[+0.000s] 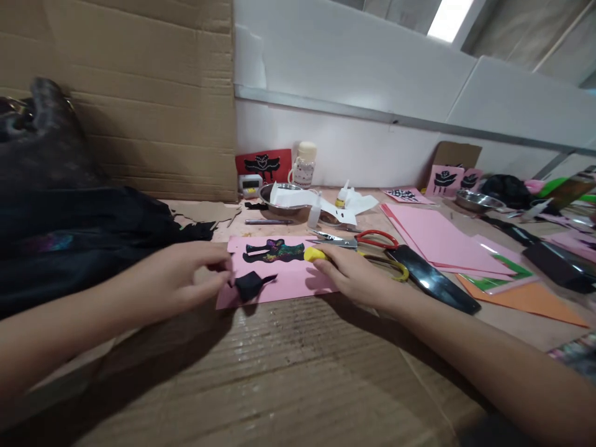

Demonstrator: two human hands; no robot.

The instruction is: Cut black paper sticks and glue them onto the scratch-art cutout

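Note:
A pink sheet of paper (288, 282) lies on the table in front of me with a black glittery cut-out shape (274, 250) stuck on its upper part. My left hand (179, 279) pinches a small black paper piece (249, 285) at the sheet's left lower edge, fingers closed. My right hand (358, 273) rests on the sheet's right edge, curled round a small yellow object (315, 254) that may be a glue stick or cap.
Red-handled scissors (358, 239) lie just behind my right hand. A black phone (431, 279) and stacked pink, green and orange sheets (442, 242) sit to the right. A metal bowl (279, 197), glue bottles and white scraps stand behind. Dark cloth (69, 236) lies left, below a cardboard wall (139, 93).

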